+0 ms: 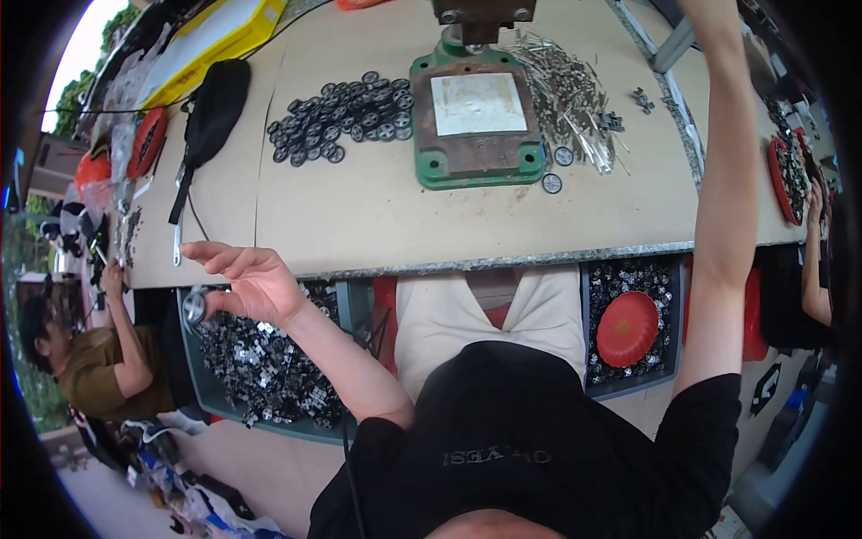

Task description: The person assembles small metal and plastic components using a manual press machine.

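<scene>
My left hand (251,283) is over the left bin (193,364), thumb and fingers spread apart. Just beyond the thumb tip is a small round black and silver wheel (193,305), blurred; whether it touches the thumb I cannot tell. Small dark and silver parts fill that bin. My right arm stretches up to the top right edge, where my right hand (709,13) is mostly cut off and its fingers are hidden. On the table stands a green press base (431,171) with a pale plate (479,103), under a brown metal press head (485,13).
Several black wheels (346,117) lie left of the press, thin metal pins (575,99) to its right. Two wheels (552,183) sit near its front right corner. A red dish (627,328) rests in the right bin (628,388). Another person (108,364) works at the left.
</scene>
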The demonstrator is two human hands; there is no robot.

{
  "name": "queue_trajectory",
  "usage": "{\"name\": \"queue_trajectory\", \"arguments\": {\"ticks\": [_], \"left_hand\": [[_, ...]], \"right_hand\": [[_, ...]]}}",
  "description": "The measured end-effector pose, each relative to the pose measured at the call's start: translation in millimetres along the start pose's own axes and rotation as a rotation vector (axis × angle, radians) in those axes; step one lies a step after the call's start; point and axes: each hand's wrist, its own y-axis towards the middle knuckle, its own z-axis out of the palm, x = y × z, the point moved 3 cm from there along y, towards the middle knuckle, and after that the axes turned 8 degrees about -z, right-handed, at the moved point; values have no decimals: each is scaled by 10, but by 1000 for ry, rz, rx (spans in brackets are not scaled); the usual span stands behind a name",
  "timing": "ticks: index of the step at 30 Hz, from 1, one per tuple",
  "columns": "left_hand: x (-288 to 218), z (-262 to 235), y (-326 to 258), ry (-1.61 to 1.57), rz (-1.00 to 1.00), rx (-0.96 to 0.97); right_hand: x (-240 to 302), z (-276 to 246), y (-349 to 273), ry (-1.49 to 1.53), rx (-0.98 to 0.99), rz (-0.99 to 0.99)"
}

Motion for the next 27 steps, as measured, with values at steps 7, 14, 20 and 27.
{"name": "queue_trajectory", "arguments": {"ticks": [7,14,20,27], "left_hand": [[228,-661,201,1121,-152,-549],[403,-1091,626,2637,-180,-623],[448,-1036,585,2375,-126,-607],[1204,-535,-152,1040,-633,-511]], "right_hand": [[216,149,-2068,150,283,568],[521,225,-2582,148,373,767],[615,433,-2535,39,506,661],[635,494,-2511,-40,613,659]]}}
